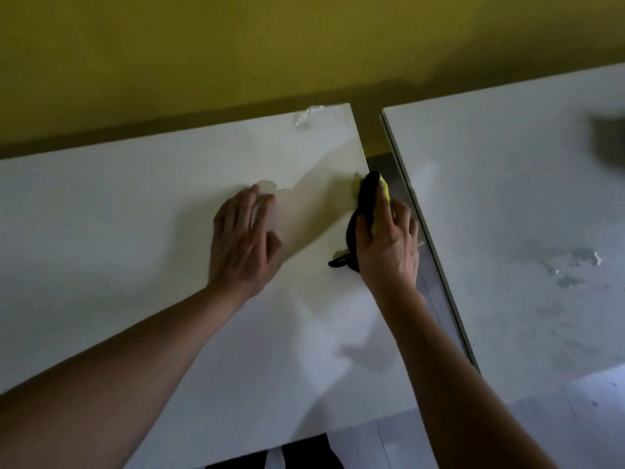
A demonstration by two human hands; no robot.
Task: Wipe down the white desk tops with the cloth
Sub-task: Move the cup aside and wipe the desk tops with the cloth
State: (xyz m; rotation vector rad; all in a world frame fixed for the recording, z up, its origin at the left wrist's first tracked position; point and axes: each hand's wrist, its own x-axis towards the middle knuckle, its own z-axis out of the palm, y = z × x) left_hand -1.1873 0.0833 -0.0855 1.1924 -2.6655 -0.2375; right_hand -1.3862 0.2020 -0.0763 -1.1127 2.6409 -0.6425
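Observation:
Two white desk tops stand side by side against a yellow wall. On the left desk top (pixel 101 231), my left hand (pixel 243 242) rests flat with the fingers straight and pointing away from me. My right hand (pixel 389 245) grips a black and yellow cloth (pixel 367 201) at the right edge of that desk, the cloth pressed against the surface beside the gap. The right desk top (pixel 507 198) lies beyond the gap and shows grey smudges and marks near its middle right.
A narrow gap (pixel 399 184) with grey floor below separates the two desks. A scrap of clear tape (pixel 307 116) sticks to the far edge of the left desk. A dark blurred object (pixel 608 140) sits at the far right. The yellow wall (pixel 270 45) backs both desks.

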